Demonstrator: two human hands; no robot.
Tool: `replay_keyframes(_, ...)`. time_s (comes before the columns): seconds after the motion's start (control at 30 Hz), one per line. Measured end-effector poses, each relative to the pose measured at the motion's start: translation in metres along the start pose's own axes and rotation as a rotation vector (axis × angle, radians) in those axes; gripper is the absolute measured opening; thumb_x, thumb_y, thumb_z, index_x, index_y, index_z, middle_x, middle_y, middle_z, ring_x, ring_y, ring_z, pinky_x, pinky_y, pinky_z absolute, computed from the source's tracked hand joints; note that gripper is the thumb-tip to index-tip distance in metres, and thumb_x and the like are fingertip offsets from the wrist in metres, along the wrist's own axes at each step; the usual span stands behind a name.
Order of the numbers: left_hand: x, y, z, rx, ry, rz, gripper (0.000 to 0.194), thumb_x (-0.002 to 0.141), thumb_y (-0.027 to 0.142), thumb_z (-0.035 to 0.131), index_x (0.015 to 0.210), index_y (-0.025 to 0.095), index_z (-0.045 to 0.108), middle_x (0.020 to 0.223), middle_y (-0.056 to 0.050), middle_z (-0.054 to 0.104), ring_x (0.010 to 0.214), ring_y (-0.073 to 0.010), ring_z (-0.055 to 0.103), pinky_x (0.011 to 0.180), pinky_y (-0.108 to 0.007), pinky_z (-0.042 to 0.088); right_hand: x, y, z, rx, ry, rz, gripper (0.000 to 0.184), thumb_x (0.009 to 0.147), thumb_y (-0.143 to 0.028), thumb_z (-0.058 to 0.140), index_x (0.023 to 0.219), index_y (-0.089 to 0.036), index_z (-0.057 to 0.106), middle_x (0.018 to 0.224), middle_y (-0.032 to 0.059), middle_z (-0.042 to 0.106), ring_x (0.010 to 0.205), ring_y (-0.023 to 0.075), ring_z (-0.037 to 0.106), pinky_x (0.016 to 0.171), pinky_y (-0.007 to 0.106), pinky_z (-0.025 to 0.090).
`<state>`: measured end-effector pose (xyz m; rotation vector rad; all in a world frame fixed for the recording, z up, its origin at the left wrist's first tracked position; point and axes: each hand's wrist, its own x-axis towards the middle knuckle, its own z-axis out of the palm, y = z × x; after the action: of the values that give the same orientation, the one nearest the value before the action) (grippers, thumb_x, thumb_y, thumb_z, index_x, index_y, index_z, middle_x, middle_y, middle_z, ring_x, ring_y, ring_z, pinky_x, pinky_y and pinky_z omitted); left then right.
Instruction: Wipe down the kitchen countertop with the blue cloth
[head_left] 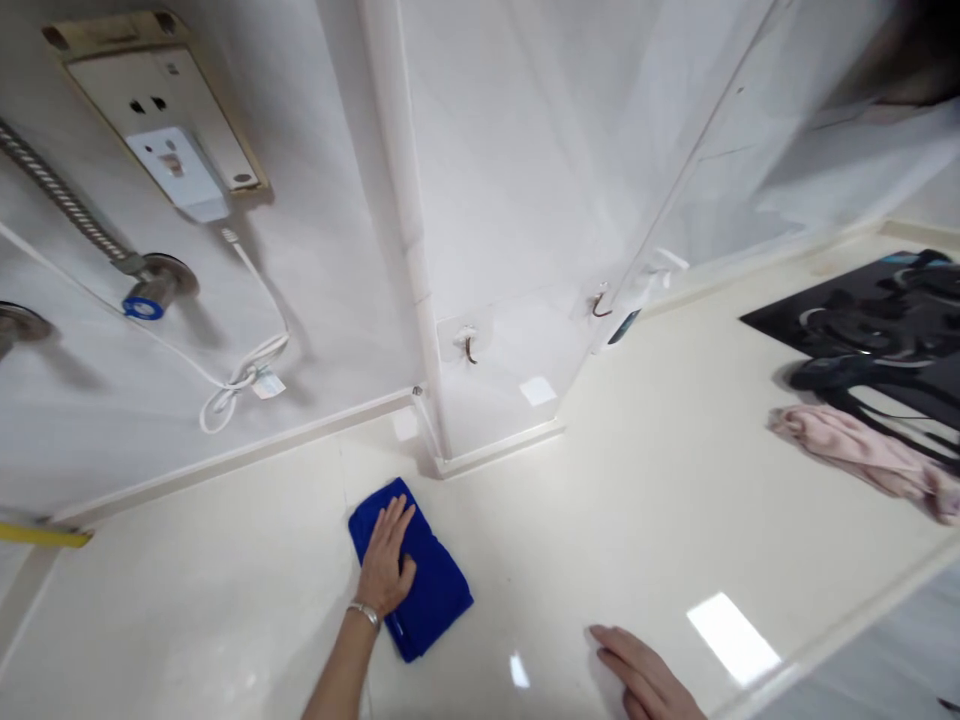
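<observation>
The blue cloth (442, 585) lies folded on the pale, glossy counter (600, 530), just in front of the foot of the white pillar (495, 400) that juts from the wall. The person's left hand (386, 565) rests on it, fingers stretched out and slightly spread, pressing from above rather than gripping. A silvery bracelet (365, 613) circles that wrist. The right hand (649, 680) is well apart from the left, at the lower edge of the view and partly cut off; its visible fingers are extended and grasp nothing, though whether they touch the counter cannot be told.

Two hooks, one of them the nearer hook (470, 350), are fixed to the pillar. On the wall at left, a white plug (180, 172) sits in a socket plate (214, 120), above a knotted white cable (247, 370). At right, a pink cloth (855, 450) lies beside a black mat (795, 300) bearing dark objects.
</observation>
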<state>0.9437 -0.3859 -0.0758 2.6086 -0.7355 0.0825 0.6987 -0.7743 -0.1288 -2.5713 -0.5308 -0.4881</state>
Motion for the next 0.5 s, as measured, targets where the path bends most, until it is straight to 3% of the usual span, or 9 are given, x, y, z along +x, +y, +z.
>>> replay_keyframes(0.17,0.039,-0.049,-0.028,0.048,-0.138,0.029,0.071,0.07,0.005,0.032,0.136,0.019,0.055,0.154,-0.002,0.045,0.15,-0.0153,0.025,0.127,-0.045,0.02,0.011,-0.007,-0.009,-0.005,0.011,0.009,0.055,0.089,-0.009,0.048,0.142,-0.023,0.05,0.139,0.0072,0.058,0.131,0.0227,0.052,0.106,0.036,0.052)
replay_keyframes(0.27,0.066,-0.065,-0.043,0.108,-0.152,-0.125,0.068,0.074,0.005,0.033,0.135,0.024,0.056,0.152,0.002,0.048,0.151,-0.0182,0.023,0.128,-0.05,0.011,0.016,-0.01,-0.012,0.004,0.013,0.021,0.054,0.089,-0.008,0.047,0.141,-0.023,0.051,0.139,0.0073,0.059,0.132,0.022,0.052,0.107,0.035,0.052)
replay_keyframes(0.4,0.087,-0.05,-0.03,0.1,-0.112,-0.42,0.053,0.094,0.032,0.031,0.145,0.026,0.044,0.155,-0.001,0.044,0.152,-0.0317,0.018,0.121,-0.069,0.007,0.015,-0.01,-0.012,0.023,-0.007,0.04,0.053,0.09,-0.007,0.046,0.14,-0.022,0.051,0.139,0.008,0.058,0.131,0.0227,0.052,0.106,0.038,0.052)
replay_keyframes(0.5,0.095,-0.032,-0.009,0.159,-0.038,-0.394,0.065,0.091,0.051,0.041,0.15,0.023,0.037,0.162,-0.004,0.028,0.153,-0.0384,0.003,0.119,-0.073,0.001,0.013,-0.01,-0.012,0.05,-0.011,0.049,0.053,0.091,-0.008,0.044,0.143,-0.022,0.049,0.141,0.0095,0.056,0.132,0.0236,0.051,0.107,0.04,0.051)
